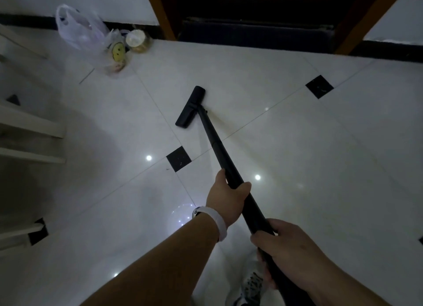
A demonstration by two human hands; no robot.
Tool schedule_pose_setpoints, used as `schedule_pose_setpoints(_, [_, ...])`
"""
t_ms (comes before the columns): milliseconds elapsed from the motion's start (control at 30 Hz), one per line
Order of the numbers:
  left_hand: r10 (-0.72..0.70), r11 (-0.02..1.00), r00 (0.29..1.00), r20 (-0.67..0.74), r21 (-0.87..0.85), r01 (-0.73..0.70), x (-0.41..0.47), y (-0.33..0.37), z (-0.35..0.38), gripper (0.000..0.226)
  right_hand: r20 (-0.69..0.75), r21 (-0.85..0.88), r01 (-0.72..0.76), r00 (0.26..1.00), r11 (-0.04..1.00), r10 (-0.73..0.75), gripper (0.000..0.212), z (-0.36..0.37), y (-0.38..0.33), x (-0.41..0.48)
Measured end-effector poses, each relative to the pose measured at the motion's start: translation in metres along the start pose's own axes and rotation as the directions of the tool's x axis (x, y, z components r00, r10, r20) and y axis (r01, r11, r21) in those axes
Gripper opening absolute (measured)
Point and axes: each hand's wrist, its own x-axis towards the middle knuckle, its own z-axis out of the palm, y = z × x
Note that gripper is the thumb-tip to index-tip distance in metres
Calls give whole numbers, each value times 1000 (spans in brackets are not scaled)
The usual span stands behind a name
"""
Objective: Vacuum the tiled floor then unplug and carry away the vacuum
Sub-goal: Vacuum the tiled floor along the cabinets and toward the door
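Both grips wrapped round the wand (225,166), left hand (225,199) ahead of right hand (289,248); best keep the floor head (190,108) flat on the tiled floor (297,145), strokes overlapping.

The glossy white tiled floor (297,134) is carrying the black vacuum head (190,108), lying flat. Plastic bags (80,26) and a round jar (138,40) are sitting by the wall.

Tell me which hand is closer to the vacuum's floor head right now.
Left. The left hand holds the black wand partway up, nearer the floor head. The right hand holds the wand's upper end, farther back toward the person.
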Motion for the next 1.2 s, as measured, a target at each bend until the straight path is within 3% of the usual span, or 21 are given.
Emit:
schedule_pose_setpoints(333, [11,999,999,-45,40,-9,11,12,-3,73,34,19,-3,999,1000,2,11,-6,-14,12])
schedule_pose_setpoints(1200, [30,996,999,-12,-79,-31,141,79,-187,76,12,-14,-25,1000,1000,26,15,122,-202,97])
